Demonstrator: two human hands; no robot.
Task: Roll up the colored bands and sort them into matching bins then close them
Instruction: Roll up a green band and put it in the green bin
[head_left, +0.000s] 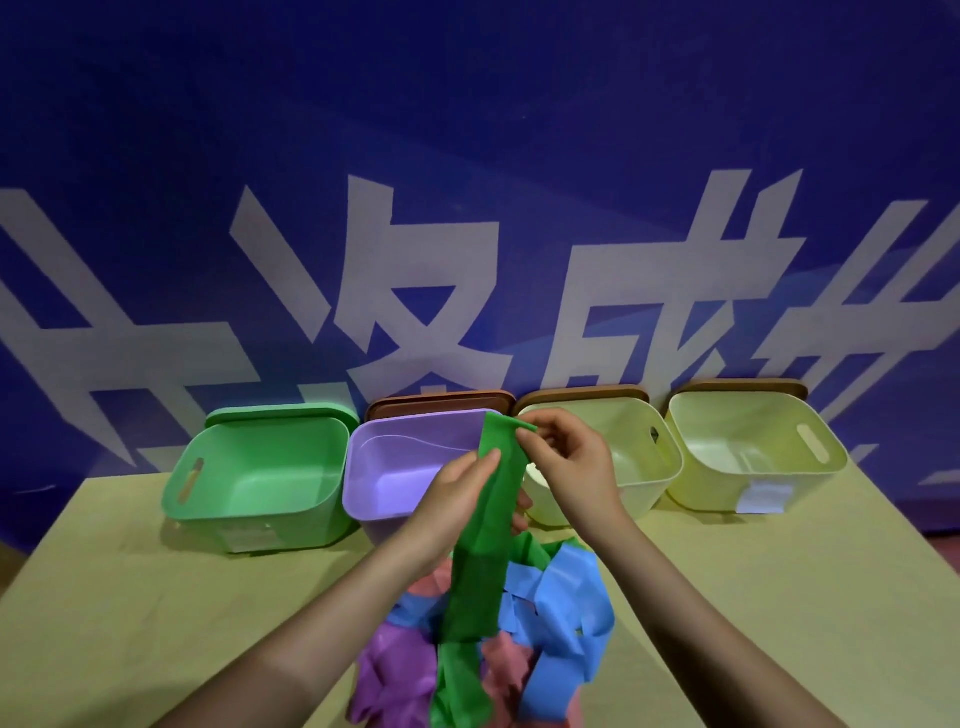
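Note:
A long green band (483, 540) hangs stretched upright in front of me. My right hand (571, 462) pinches its top end and my left hand (457, 493) grips it a little lower. Its lower end trails into a pile of blue bands (566, 608), purple bands (395, 670) and pink bands (511, 665) on the table's near edge. Behind stand a row of open bins: a green bin (260, 467), a purple bin (395, 478), and two pale yellow bins (639, 457) (753, 447).
Lids lean upright behind each bin: a green lid (280, 413) and brown lids (441, 401). A tan table (156, 597) carries everything. A blue wall with large white characters (467, 208) rises directly behind the bins.

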